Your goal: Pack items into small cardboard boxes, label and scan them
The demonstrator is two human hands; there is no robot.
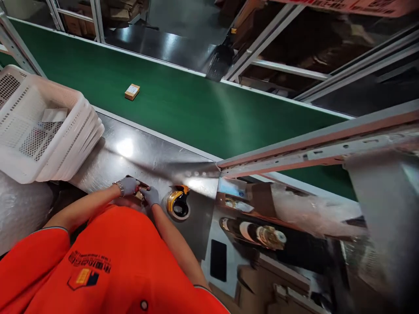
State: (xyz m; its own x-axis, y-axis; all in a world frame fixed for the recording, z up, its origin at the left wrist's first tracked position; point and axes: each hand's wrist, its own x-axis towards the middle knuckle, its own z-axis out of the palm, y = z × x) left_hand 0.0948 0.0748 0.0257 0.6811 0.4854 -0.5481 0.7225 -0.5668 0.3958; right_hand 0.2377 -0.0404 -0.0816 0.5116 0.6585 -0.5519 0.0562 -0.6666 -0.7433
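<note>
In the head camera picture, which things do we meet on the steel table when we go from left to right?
Stack of white perforated plastic baskets → gloved left hand → small brown item held between both hands → gloved right hand → yellow and black tape dispenser.

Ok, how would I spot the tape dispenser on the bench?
Start at the steel worktop that runs along the green conveyor belt. Near its front edge, just beside the gloved right hand, lies the tape dispenser. It is the only yellow-and-black thing there, with a round roll.
</note>
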